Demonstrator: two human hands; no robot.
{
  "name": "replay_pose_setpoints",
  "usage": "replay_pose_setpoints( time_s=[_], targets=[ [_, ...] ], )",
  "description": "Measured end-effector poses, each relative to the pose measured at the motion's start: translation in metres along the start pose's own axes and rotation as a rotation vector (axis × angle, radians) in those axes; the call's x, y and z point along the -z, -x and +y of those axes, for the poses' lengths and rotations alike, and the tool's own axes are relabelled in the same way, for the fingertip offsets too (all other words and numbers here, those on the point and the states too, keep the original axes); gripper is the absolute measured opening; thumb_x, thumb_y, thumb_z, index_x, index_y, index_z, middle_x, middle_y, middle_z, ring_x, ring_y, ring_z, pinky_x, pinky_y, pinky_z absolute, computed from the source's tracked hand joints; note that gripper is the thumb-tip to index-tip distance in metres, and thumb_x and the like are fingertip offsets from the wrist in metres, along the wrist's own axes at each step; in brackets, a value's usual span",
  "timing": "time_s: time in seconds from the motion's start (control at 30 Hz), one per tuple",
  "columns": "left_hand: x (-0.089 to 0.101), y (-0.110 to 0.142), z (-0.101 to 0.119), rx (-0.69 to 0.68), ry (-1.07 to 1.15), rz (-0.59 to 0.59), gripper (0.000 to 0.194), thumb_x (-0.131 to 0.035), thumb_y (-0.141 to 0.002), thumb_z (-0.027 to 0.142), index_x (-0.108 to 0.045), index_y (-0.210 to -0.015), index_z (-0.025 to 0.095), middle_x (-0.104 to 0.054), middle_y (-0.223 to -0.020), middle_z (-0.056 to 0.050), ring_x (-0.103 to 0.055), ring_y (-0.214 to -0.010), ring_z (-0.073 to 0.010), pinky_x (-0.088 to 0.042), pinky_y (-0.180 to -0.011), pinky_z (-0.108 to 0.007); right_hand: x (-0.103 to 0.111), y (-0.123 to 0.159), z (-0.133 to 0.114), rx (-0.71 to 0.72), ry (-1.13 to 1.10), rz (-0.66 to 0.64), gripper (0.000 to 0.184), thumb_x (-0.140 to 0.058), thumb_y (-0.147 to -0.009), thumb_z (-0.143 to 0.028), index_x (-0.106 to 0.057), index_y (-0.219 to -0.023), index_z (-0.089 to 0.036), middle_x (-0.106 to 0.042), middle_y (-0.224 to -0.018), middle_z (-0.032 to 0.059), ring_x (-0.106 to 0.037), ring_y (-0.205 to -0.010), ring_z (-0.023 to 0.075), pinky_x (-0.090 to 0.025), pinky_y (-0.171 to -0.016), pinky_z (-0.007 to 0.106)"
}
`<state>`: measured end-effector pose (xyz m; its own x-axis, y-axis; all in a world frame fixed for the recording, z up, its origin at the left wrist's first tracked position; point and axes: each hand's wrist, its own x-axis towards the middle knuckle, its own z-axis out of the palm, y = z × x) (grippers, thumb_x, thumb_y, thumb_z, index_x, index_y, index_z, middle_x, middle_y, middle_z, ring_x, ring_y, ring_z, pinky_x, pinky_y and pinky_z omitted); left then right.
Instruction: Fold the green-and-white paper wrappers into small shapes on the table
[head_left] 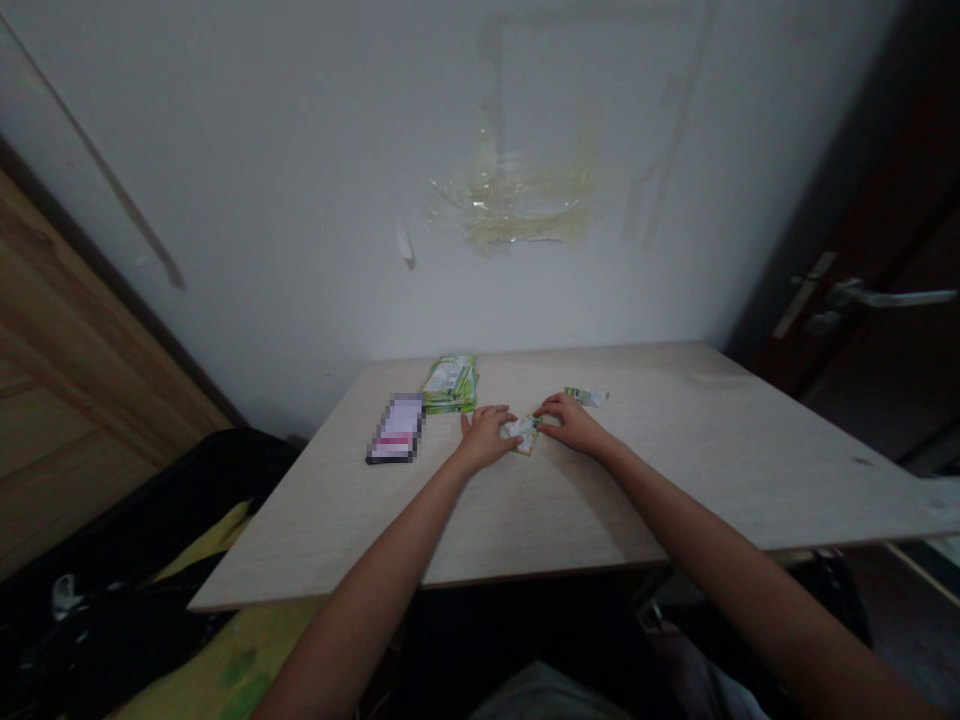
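Observation:
A small green-and-white packet (527, 436) lies on the table between my two hands. My left hand (486, 438) holds it by its left edge, with the thumb and fingers closed on it and partly covering it. At its right edge, the thumb and fingertips of my right hand (576, 424) are pinched on the same packet. A second narrow green-and-white packet (589, 397) rests flat just beyond my right hand. Behind my left hand is a stack of similar green-and-white packets (451, 384). The print is too small to read.
A phone (397, 428) with a blurred screen lies left of my left hand. The pale wooden table (360, 535) meets a white wall (300, 200) bearing strips of yellowed tape (525, 205). A dark door with a metal handle (900, 297) stands at the right.

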<state>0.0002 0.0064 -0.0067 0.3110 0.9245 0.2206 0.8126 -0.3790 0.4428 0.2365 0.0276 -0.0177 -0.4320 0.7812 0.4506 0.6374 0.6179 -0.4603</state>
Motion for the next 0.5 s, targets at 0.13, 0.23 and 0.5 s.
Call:
replay_pose_setpoints(
  time_s=[0.13, 0.23, 0.5],
  targets=[
    [0.0002, 0.0015, 0.0028, 0.015, 0.047, 0.041, 0.043, -0.076, -0.078, 0.033, -0.068, -0.119, 0.026, -0.063, -0.135, -0.008, -0.048, -0.132, -0.031, -0.024, -0.115, -0.058, -0.0003, -0.0007, 0.0007, -0.045, -0.017, 0.026, 0.031, -0.073, -0.083, -0.028, -0.073, -0.112, -0.018, -0.065, -0.112, 0.0133, -0.059, -0.109, 0.0258, -0.045, -0.102, 0.044],
    [0.0002, 0.0021, 0.0035, 0.011, 0.067, 0.061, 0.043, -0.076, -0.078, 0.03, -0.067, -0.12, 0.028, -0.065, -0.131, -0.007, -0.05, -0.129, -0.0303, -0.025, -0.115, -0.058, -0.0005, -0.001, 0.0017, -0.057, -0.037, 0.047, 0.032, -0.074, -0.081, -0.031, -0.073, -0.111, -0.018, -0.067, -0.112, 0.0133, -0.06, -0.108, 0.0268, -0.045, -0.102, 0.044],
    [0.0014, 0.0014, 0.0022, -0.002, 0.098, 0.099, 0.041, -0.073, -0.078, 0.024, -0.069, -0.119, 0.03, -0.068, -0.126, -0.004, -0.053, -0.126, -0.0282, -0.028, -0.115, -0.054, -0.0005, -0.0058, 0.0064, -0.074, -0.115, 0.127, 0.015, -0.071, -0.083, -0.031, -0.077, -0.087, -0.018, -0.071, -0.095, 0.0099, -0.064, -0.096, 0.0242, -0.049, -0.093, 0.04]
  ],
)
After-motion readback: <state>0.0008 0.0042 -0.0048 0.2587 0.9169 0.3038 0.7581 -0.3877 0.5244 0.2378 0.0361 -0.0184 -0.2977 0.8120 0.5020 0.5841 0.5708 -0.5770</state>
